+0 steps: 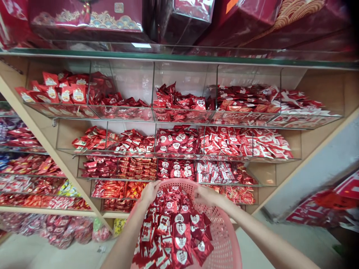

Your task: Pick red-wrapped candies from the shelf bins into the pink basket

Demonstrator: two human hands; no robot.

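A pink plastic basket (224,239) sits in front of me, tilted toward the shelves and heaped with several red candy packets (175,231) bearing white heart labels. My left hand (150,191) curls over the basket's far rim on the left side. My right hand (206,194) grips the far rim on the right side. Both hands are closed on the rim. The basket's far edge is up against a glass shelf compartment (175,170) that holds similar red heart packets.
Tiered glass shelves (179,121) with dividers hold red wrapped sweets in several rows. Red gift boxes (92,18) stand on the top shelf. A second shelving unit (25,168) runs off to the left. A wooden frame (42,134) separates them. Pale floor lies below.
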